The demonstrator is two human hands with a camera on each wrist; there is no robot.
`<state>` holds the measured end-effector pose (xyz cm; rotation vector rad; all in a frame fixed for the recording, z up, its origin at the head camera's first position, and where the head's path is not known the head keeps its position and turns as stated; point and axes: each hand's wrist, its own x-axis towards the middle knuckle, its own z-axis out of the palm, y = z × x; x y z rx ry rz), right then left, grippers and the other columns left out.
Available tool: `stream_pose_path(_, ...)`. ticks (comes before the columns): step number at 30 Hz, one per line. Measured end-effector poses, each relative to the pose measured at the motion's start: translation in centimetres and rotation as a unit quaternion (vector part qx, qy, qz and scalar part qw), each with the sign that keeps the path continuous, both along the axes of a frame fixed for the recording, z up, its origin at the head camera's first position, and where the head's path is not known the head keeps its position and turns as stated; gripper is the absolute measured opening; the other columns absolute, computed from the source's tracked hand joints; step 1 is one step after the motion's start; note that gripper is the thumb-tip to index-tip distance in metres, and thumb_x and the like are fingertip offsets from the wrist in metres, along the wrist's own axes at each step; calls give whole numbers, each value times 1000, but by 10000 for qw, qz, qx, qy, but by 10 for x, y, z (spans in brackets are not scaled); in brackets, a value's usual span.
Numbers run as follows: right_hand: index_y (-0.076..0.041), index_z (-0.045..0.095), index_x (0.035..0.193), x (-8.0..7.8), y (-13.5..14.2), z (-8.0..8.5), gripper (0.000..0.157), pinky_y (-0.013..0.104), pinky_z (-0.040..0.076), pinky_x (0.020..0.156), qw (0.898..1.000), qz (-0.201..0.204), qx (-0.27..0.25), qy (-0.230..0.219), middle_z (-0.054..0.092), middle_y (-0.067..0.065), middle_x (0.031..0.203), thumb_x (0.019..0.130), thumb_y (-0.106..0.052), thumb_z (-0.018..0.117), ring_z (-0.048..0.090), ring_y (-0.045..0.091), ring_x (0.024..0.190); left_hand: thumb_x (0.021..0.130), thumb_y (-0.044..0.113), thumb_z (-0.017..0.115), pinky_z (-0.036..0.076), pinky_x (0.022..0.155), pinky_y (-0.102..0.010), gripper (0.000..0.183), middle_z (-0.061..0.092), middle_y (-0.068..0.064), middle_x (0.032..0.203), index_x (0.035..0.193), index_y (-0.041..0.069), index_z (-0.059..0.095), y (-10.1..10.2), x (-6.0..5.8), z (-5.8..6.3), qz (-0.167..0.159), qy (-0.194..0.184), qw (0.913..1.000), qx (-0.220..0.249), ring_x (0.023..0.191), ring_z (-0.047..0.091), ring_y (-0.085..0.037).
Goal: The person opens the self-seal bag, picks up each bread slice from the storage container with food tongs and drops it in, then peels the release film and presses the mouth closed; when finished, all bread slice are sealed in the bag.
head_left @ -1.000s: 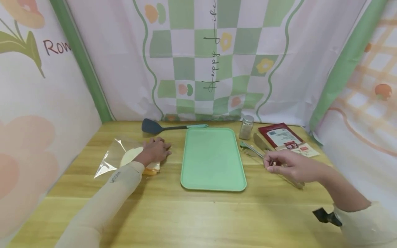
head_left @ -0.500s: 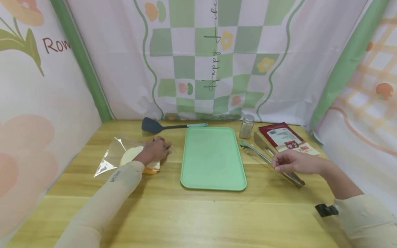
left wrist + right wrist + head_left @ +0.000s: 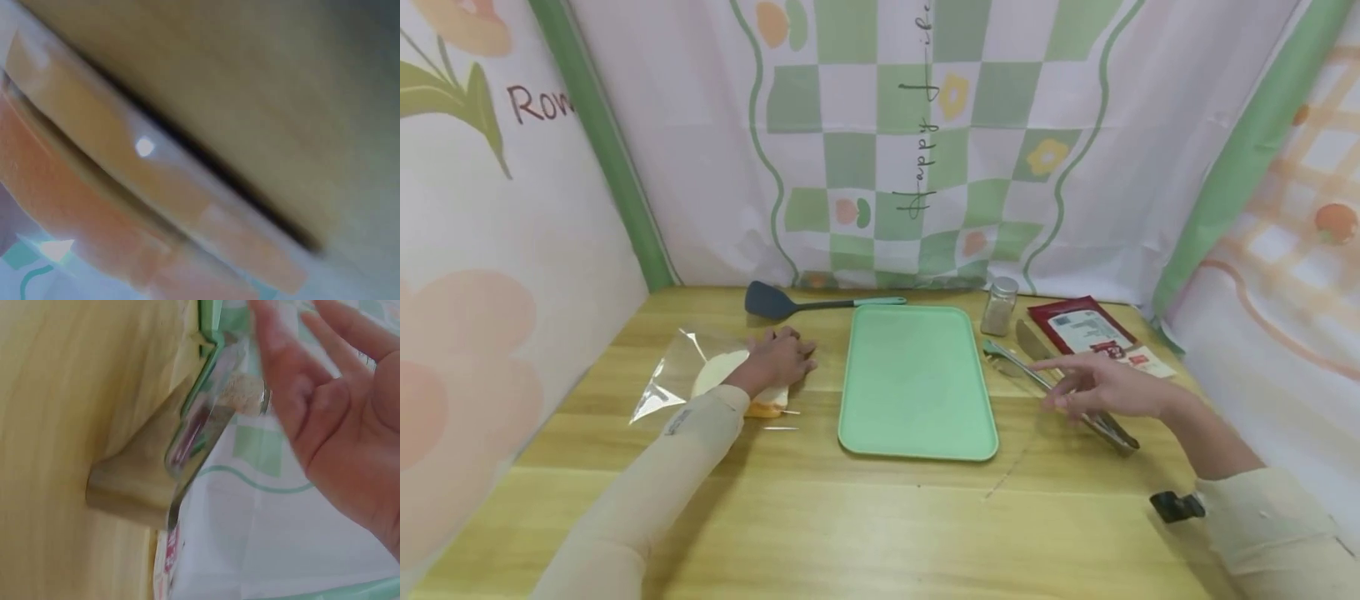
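Observation:
My left hand (image 3: 772, 364) rests, fingers spread, on slices of bread (image 3: 718, 374) in a clear plastic bag (image 3: 664, 385) left of the tray. Close up in the left wrist view, the orange-brown crusts (image 3: 100, 134) show through shiny plastic. My right hand (image 3: 1108, 387) hovers over metal tongs (image 3: 1017, 359) with green tips, its index finger extended and the others loosely bent. In the right wrist view the hand is apart from the tongs (image 3: 134, 484). A thin faint strip (image 3: 1000, 482) shows on the table below the right hand.
A mint-green tray (image 3: 917, 383) lies mid-table. Behind are a dark spatula (image 3: 769, 301) with a mint handle and a glass shaker jar (image 3: 999, 308) with a metal lid. A red and cream food packet (image 3: 1078, 325) lies at right. Printed curtains (image 3: 700, 167) bound the table.
My right hand shifted slightly right, and its pinched fingers have loosened, with the index finger now stretched out. The left hand stays on the bread bag.

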<state>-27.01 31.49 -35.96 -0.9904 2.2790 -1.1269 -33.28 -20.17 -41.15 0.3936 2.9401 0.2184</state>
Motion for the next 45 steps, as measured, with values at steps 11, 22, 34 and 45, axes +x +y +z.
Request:
stream_pose_path(11,4,42,144,14,-51,12,49,34,51,50,9980,-517,-114,341,74,13,96,100,-10,59,67,30,71,101,49,49,19,102,-74,52,45,-12,151,145,21,52,-5,-7,0,-240,31,9986,479,134,37,-48)
stream_pose_path(22,-3,43,144,2,-137,11,46,38,55,59,9989,-245,-266,-312,74,15,97,101,-11,57,69,29,81,104,29,45,3,104,-79,43,59,-12,138,143,13,54,-12,-27,23,-277,-17,9946,999,133,45,-42)
stream_pose_path(34,-8,41,147,1,-254,-3,52,30,50,56,9899,-157,-213,-1395,75,9,90,98,-13,59,70,30,77,96,20,53,-3,103,-81,31,66,-5,129,121,18,72,-18,-43,30,-212,-406,9938,1016,132,47,-40)
stream_pose_path(45,4,45,140,9,-306,-23,52,25,50,52,9722,-659,-477,-2197,74,13,84,91,-3,60,70,23,72,97,23,56,-4,103,-80,23,71,-3,118,111,16,74,-15,-40,34,-225,-508,9898,1310,129,50,-36)
